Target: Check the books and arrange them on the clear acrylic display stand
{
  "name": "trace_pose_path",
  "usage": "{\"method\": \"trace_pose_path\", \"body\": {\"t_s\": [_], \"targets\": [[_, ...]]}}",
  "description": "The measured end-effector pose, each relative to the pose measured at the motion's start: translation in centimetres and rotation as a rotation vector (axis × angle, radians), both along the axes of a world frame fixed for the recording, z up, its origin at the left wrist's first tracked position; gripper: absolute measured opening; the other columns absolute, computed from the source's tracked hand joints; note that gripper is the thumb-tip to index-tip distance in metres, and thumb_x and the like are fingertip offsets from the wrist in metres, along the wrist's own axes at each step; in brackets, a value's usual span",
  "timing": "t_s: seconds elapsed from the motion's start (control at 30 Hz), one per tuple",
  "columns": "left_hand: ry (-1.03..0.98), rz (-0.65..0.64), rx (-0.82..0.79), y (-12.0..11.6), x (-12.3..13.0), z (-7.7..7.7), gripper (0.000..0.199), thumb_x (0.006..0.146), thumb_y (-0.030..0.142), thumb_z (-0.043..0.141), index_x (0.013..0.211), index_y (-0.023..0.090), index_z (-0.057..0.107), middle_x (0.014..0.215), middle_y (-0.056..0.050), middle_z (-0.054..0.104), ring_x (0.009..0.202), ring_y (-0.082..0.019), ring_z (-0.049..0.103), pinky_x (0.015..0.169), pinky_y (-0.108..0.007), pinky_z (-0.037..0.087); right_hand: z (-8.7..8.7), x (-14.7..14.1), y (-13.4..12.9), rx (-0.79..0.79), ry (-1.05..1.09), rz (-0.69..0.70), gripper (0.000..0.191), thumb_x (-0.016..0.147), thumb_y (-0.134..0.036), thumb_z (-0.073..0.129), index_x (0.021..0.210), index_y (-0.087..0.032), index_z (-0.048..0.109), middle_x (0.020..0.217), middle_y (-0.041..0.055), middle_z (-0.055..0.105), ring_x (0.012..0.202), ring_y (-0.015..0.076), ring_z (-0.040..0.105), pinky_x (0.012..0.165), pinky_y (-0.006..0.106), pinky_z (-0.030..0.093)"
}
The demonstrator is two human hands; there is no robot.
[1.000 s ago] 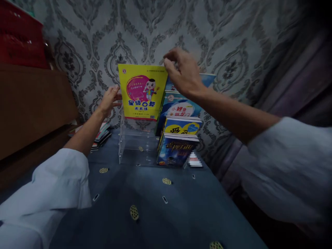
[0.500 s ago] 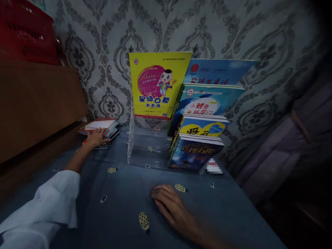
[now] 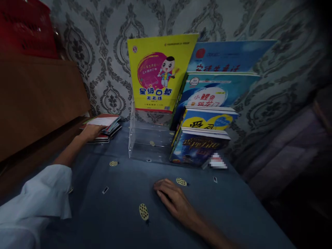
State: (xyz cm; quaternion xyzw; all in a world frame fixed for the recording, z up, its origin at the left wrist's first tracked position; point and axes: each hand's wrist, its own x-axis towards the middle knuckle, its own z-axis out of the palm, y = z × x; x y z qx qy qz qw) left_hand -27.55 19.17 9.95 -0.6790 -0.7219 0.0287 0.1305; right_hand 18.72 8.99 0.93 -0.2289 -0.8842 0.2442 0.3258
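My left hand (image 3: 92, 132) is at the near side of a stack of books (image 3: 112, 125) at the back left, its fingers mostly hidden against the books. My right hand (image 3: 172, 197) rests on the blue patterned tablecloth (image 3: 124, 207), fingers loosely curled but apart, holding nothing. Beyond it stands a clear stepped rack (image 3: 131, 141). A yellow book (image 3: 155, 76) leans upright in the rack's back tier at the left. On its right side, blue books (image 3: 220, 90), a yellow-and-blue book (image 3: 207, 119) and a dark blue book (image 3: 199, 147) stand in descending tiers.
At the far left is a brown wooden cabinet (image 3: 38, 100) with a red basket (image 3: 28, 31) on top. Patterned wallpaper (image 3: 109, 62) covers the wall behind the rack. A pale curtain (image 3: 293, 138) hangs at the right, and a blurred white item (image 3: 217, 161) lies beside the rack.
The view has shifted, and the rack looks larger. My left hand has moved from the top of the stack to its near left edge. My right hand stays on the cloth.
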Motion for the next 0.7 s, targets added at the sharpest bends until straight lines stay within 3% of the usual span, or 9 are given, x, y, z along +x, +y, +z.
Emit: {"method": "trace_pose_path", "body": {"t_s": [0.13,0.33,0.47,0.57,0.7], "targets": [[0.067,0.048,-0.030,-1.4,1.5,0.4,0.052,0.094,0.024,0.035,0.141,0.022,0.058,0.124,-0.016,0.072,0.115,-0.033,0.067,0.092,-0.040,0.049,-0.2,0.1,0.1,0.002,-0.004,0.008,0.023,0.103,-0.024,0.045,0.103,-0.020,0.068,0.101,0.0090,0.073,0.099,0.0220,0.068,0.089,0.038,0.058],[0.108,0.070,-0.113,-5.9,5.9,-0.6,0.048,0.092,0.016,0.036,0.132,0.013,0.062,0.117,-0.022,0.072,0.110,-0.036,0.068,0.089,-0.043,0.051,-0.4,0.2,0.4,0.002,-0.005,0.038,0.023,0.103,-0.024,0.046,0.105,-0.020,0.068,0.102,0.0100,0.073,0.099,0.0232,0.067,0.090,0.043,0.057],[0.117,0.031,-0.253,-9.6,10.6,-1.6,0.045,0.088,0.007,0.037,0.121,0.008,0.067,0.110,-0.025,0.073,0.105,-0.036,0.071,0.083,-0.043,0.053,-0.3,0.1,0.3,-0.002,-0.010,0.043,0.024,0.103,-0.025,0.045,0.104,-0.021,0.069,0.101,0.0096,0.073,0.098,0.0231,0.068,0.088,0.042,0.058],[0.090,-0.024,-0.310,-12.7,14.8,-2.3,0.039,0.085,0.006,0.043,0.111,0.010,0.072,0.102,-0.022,0.076,0.096,-0.034,0.074,0.077,-0.040,0.054,-0.1,0.1,0.1,0.012,-0.010,0.040,0.025,0.103,-0.024,0.044,0.104,-0.020,0.068,0.100,0.0096,0.074,0.097,0.0229,0.068,0.087,0.041,0.058],[-0.007,-0.195,-0.413,-17.2,20.3,-1.6,0.034,0.090,0.010,0.045,0.108,0.012,0.073,0.096,-0.021,0.076,0.087,-0.034,0.075,0.071,-0.041,0.053,-0.2,0.1,0.1,0.028,-0.007,0.034,0.022,0.103,-0.023,0.045,0.104,-0.020,0.067,0.101,0.0096,0.074,0.098,0.0230,0.068,0.087,0.042,0.057]]}}
